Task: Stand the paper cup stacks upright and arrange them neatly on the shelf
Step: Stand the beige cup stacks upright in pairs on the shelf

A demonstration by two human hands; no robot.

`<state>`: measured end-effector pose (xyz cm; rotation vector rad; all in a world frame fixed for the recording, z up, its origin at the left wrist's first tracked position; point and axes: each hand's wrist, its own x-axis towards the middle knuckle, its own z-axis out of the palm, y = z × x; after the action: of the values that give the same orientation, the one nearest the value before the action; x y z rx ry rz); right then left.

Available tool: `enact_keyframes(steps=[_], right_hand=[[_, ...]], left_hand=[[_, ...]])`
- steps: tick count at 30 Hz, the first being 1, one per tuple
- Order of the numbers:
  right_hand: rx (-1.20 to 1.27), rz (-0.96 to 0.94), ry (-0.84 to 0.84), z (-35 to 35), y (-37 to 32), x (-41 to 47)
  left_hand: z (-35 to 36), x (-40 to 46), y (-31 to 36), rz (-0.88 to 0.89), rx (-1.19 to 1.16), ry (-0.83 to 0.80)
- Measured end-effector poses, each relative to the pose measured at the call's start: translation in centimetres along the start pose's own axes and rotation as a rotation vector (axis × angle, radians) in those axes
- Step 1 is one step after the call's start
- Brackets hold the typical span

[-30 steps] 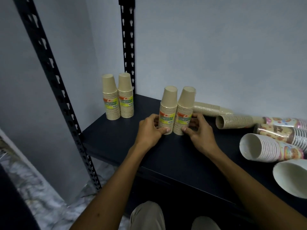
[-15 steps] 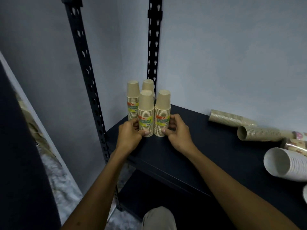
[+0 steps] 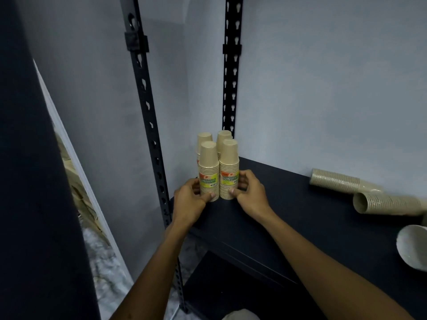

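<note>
We note the left hand (image 3: 190, 199) and right hand (image 3: 250, 195) with fingers curled around the two front kraft stacks (image 3: 218, 170), upright just ahead of the rear pair (image 3: 215, 139) by the corner post (image 3: 230, 88); fallen stacks (image 3: 335, 181) lie rightward, nearer our right hand.
</note>
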<state>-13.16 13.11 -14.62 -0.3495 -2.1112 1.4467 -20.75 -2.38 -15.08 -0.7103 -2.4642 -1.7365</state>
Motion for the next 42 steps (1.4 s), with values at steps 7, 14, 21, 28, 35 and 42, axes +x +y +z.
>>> enact_keyframes(steps=[7,14,21,28,35,42], right_hand=[[-0.003,0.009,-0.017,0.0,0.3,0.4],[-0.011,-0.03,0.003,0.1,1.0,0.1],[-0.069,-0.063,0.001,0.0,1.3,0.2],[-0.08,-0.066,0.002,0.1,1.5,0.4],[-0.079,-0.061,0.019,0.1,1.5,0.6],[-0.045,-0.062,0.094,-0.3,1.0,-0.1]], left_hand=[[0.1,0.3,-0.3,0.023,0.05,0.032],[0.7,0.1,-1.0,0.059,0.078,0.096],[1.0,0.4,-1.5,0.073,0.124,0.112],[0.9,0.4,-1.5,0.072,0.135,0.117],[1.0,0.3,-1.4,0.067,0.136,0.097],[0.9,-0.2,-1.0,0.078,0.098,0.156]])
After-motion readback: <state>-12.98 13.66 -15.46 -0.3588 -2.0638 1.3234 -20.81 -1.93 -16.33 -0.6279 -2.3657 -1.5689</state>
